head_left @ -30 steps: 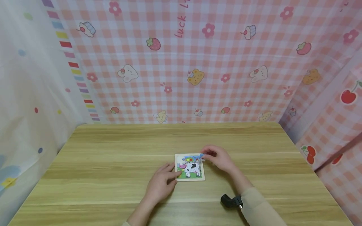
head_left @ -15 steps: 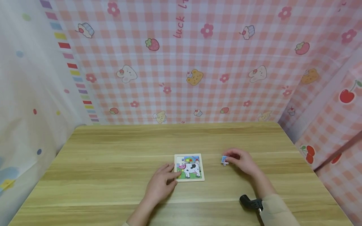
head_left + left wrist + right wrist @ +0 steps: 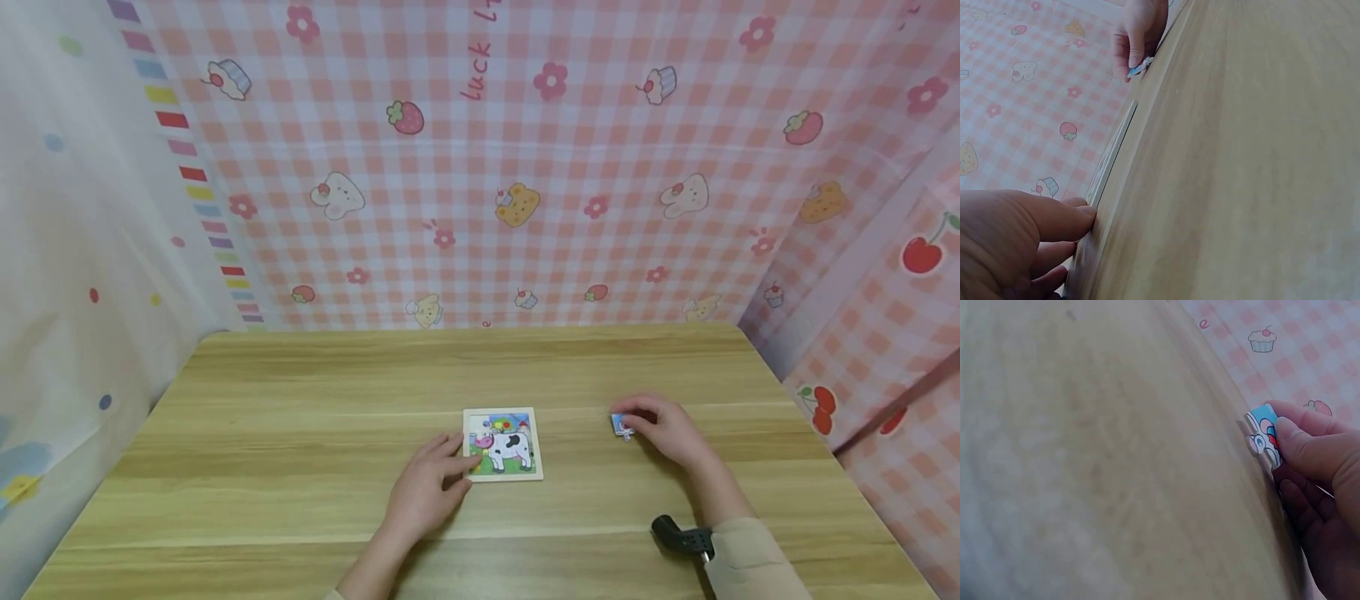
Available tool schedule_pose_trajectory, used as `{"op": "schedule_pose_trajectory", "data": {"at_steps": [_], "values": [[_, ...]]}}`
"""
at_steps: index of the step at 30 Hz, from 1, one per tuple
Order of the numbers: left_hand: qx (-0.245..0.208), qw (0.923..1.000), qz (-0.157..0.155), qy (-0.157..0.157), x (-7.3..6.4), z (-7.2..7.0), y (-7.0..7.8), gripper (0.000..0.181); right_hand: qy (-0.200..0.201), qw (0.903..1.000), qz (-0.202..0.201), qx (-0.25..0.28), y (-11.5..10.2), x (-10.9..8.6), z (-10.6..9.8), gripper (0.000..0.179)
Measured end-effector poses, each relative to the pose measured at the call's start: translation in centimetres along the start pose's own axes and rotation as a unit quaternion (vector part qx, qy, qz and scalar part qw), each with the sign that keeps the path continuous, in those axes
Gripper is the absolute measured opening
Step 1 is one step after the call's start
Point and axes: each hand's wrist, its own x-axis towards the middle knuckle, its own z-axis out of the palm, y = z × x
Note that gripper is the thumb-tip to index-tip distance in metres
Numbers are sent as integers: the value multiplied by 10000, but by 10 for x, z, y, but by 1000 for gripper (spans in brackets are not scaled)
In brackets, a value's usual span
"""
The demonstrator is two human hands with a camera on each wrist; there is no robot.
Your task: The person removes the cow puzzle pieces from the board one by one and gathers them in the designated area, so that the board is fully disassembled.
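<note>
A square cow puzzle (image 3: 510,450) in a pale wooden frame lies on the table. Its upper left corner shows a bare white gap. My left hand (image 3: 427,487) rests at the frame's left side, forefinger reaching over the picture and thumb by the lower left corner. In the left wrist view, the thumb (image 3: 1069,219) touches the frame's thin edge. Well to the right of the frame, my right hand (image 3: 667,429) pinches a small puzzle piece (image 3: 1265,434) between thumb and forefinger. The piece has blue, red and white print with a cartoon eye, and is close over the table.
The wooden table (image 3: 315,392) extends all round both hands. A pink checked cloth (image 3: 480,167) hangs behind its far edge, with more cloth at both sides. A black wrist mount (image 3: 682,537) sticks out from the right sleeve.
My right hand has carried the puzzle piece from the frame's upper right corner away to the right, slowing in the last half second. The left hand and the frame have stayed put.
</note>
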Motion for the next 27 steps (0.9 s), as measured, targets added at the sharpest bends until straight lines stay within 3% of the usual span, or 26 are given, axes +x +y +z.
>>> {"op": "schedule_pose_trajectory", "data": {"at_steps": [8,15,27], "values": [[23,10000,68,23,0,0,1,32,82,9998,87,-179,3,2,1,12],[2,10000,66,11,-2,-1,1,32,262,9980,399,-419,3,4,5,13],[-18,10000,69,11,-2,-2,2,32,410,9966,453,-555,8,8,7,14]]}}
